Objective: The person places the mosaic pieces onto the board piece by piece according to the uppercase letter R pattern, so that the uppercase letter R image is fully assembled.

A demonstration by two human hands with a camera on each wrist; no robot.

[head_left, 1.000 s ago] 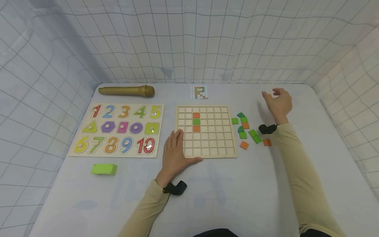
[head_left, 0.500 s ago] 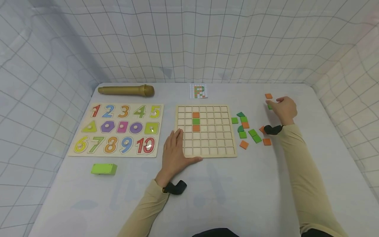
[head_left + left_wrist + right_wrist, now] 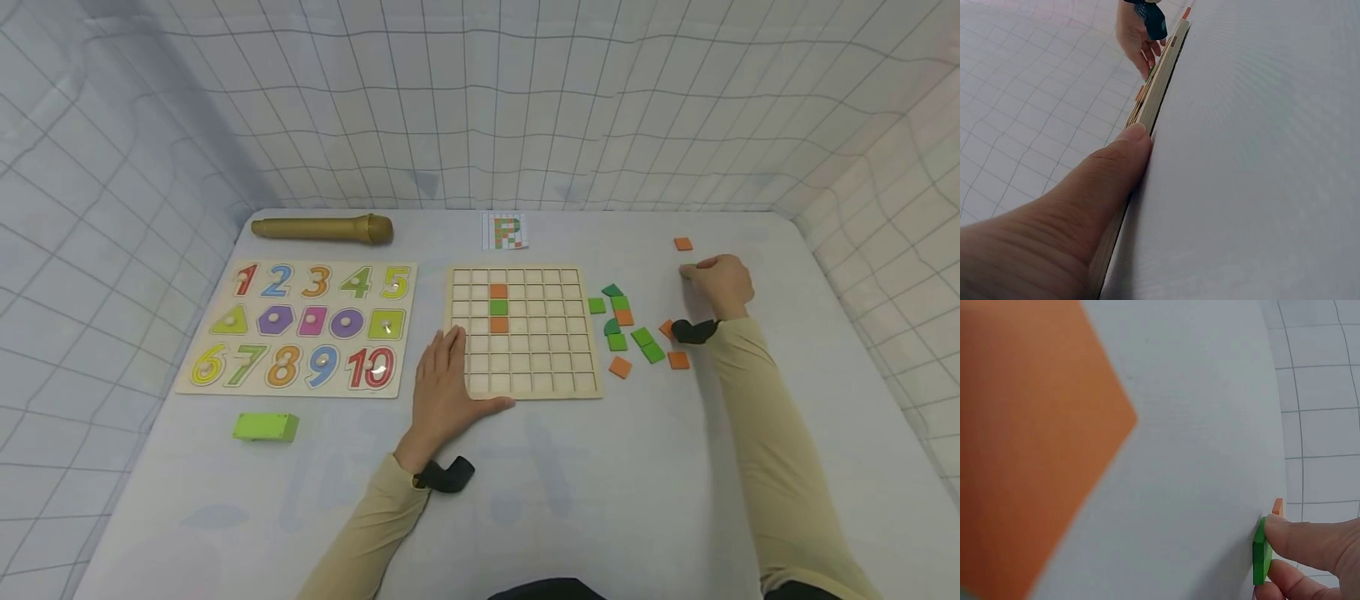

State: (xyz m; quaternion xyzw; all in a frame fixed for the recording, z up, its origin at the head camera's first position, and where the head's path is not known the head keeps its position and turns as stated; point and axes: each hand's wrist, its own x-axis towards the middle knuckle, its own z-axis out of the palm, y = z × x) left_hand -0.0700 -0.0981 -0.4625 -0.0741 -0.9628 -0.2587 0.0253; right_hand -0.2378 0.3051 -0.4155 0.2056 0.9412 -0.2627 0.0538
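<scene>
My left hand [image 3: 444, 402] rests at the lower left corner of a wooden grid board [image 3: 551, 367], its fingers along the left side and its thumb straight against the front edge. Three square tiles, orange, green [image 3: 498, 307] and orange, fill a short column on the board. Right of the board, my right hand [image 3: 724, 285] pinches a small green tile [image 3: 1260, 553] between thumb and fingers, as the right wrist view shows. An orange tile [image 3: 683, 243] lies just beyond that hand. Several loose orange and green tiles [image 3: 652, 352] lie between the board and my right wrist.
A number-and-shape puzzle board [image 3: 408, 333] lies to the left. Behind it is a gold microphone-shaped object [image 3: 322, 229], and in front a lime-green block [image 3: 265, 427]. A small pattern card [image 3: 505, 231] sits beyond the grid board. Grid-patterned curtains [image 3: 495, 108] surround the table.
My right hand has come down and slightly toward me, its spread fingers closing on a green tile. The far orange tile has come into sight. My left hand stays still.
</scene>
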